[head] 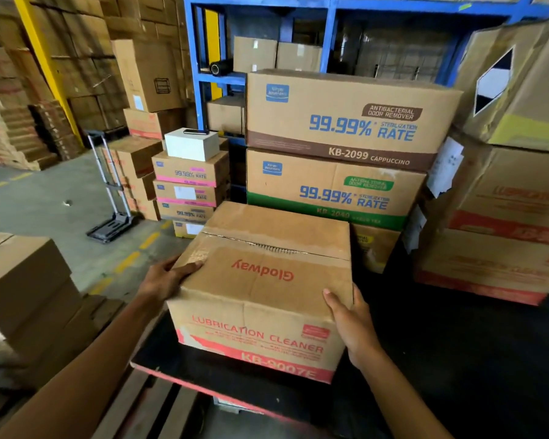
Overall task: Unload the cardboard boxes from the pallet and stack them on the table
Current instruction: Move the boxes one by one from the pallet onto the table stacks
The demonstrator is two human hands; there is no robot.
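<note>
Our left hand (168, 275) and right hand (351, 318) squeeze the near brown box (260, 289) sitting on the black table (441, 359)

Even, fairly bright warehouse light from overhead, no hard glare; the box (260, 280) I'm holding is sharp and its print reads clean. The black tabletop (457, 359) goes nearly featureless in shadow. Wide-angle bends the blue rack (330, 33) and the side stacks outward, and the left stacks and my forearms at the bottom edge go soft.
</note>
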